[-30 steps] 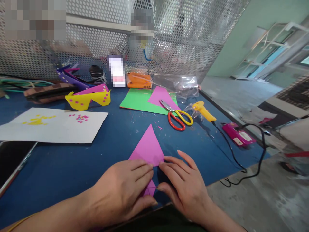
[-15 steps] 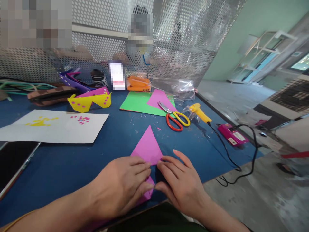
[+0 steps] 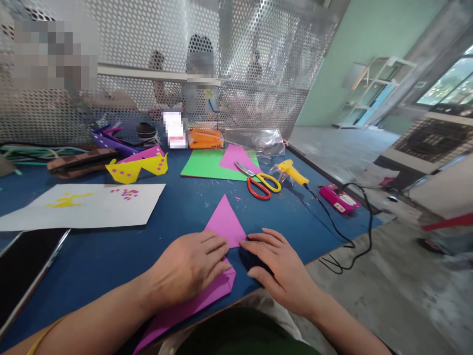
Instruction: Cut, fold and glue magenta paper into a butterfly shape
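Left hand [image 3: 188, 266] lies flat, fingers spread, pinning the pink paper [image 3: 223, 228] at lower center of the blue tabletop [image 3: 111, 256]. Right hand [image 3: 279, 268] rests open beside it, fingertips touching the paper's edge, gripping nothing.

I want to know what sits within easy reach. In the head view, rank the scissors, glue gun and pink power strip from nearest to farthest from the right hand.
From the right hand:
1. Scissors, ahead, slightly left.
2. Glue gun, ahead, just right of the scissors.
3. Pink power strip, far right at the table edge.

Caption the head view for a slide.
Both hands, left hand and right hand, press folded pink paper on the blue table.
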`<control>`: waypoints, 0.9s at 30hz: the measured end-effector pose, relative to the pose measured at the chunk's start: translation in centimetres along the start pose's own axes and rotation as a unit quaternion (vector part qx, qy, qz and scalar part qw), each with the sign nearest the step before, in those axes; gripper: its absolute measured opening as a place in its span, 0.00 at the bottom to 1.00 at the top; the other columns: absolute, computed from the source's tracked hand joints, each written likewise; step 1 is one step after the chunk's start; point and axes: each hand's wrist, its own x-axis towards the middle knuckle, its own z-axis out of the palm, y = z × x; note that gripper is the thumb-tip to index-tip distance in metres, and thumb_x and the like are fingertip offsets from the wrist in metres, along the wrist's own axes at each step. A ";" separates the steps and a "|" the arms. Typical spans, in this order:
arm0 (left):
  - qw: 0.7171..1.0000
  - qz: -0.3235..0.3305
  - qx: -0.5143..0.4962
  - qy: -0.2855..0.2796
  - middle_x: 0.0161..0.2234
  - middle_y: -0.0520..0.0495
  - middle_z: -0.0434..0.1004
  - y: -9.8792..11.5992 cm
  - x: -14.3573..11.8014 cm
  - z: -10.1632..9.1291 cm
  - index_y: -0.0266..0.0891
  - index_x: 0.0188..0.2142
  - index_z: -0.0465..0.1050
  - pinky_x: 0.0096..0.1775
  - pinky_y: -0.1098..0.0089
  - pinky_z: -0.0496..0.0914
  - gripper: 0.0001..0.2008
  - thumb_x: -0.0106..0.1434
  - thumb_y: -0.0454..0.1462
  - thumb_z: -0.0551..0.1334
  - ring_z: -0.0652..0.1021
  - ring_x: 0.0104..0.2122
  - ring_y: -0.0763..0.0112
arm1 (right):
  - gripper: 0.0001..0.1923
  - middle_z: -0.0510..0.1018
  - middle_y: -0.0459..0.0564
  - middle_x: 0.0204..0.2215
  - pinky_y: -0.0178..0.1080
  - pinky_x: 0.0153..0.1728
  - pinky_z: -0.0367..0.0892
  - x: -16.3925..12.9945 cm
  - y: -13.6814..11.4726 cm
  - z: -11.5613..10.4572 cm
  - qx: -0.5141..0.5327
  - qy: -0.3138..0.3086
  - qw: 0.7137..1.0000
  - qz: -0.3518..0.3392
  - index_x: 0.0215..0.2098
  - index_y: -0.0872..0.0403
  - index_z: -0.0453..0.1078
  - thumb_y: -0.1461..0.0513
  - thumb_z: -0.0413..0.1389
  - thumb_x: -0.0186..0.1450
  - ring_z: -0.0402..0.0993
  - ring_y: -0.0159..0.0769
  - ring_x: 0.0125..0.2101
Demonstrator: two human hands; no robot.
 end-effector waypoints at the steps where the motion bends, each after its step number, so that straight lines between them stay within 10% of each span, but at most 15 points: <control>1: 1.000 -0.007 0.006 -0.008 0.40 0.43 0.84 0.0 0.0 0.1 0.34 0.43 0.79 0.44 0.65 0.77 0.17 0.75 0.40 0.52 0.81 0.40 0.65 | 0.22 0.83 0.54 0.49 0.52 0.58 0.67 0.0 0.0 0.0 -0.009 -0.004 1.000 -0.004 0.57 0.55 0.70 0.51 0.47 0.75 0.76 0.41 0.53; 27: 0.998 -0.035 0.036 -0.044 0.38 0.42 0.82 -0.4 -0.4 0.5 0.34 0.40 0.79 0.41 0.62 0.75 0.21 0.75 0.44 0.51 0.79 0.40 0.62 | 0.34 0.80 0.56 0.53 0.54 0.61 0.62 0.5 -0.5 0.7 -0.033 0.013 0.998 -0.045 0.61 0.60 0.64 0.42 0.42 0.74 0.68 0.49 0.61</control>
